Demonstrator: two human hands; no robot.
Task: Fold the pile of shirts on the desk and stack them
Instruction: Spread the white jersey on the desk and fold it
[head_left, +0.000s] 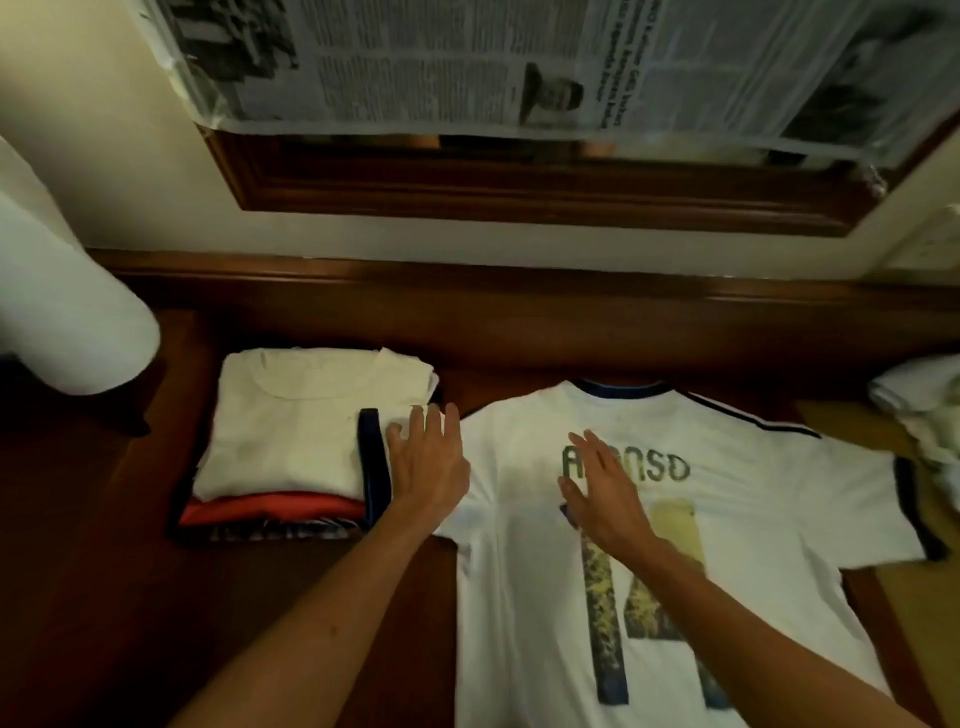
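Note:
A white football jersey lies spread back-up on the dark wooden desk, with printed letters and a large number on it. Its left sleeve, edged in dark blue, drapes over a stack of folded shirts to the left. That stack has a white shirt on top and an orange one beneath. My left hand lies flat with straight fingers on the jersey's left sleeve. My right hand rests flat on the lettering, fingers spread.
A crumpled pile of white clothes sits at the desk's right edge. A white rounded object stands at the far left. Behind the desk a wooden-framed panel covered with newspaper hangs on the wall.

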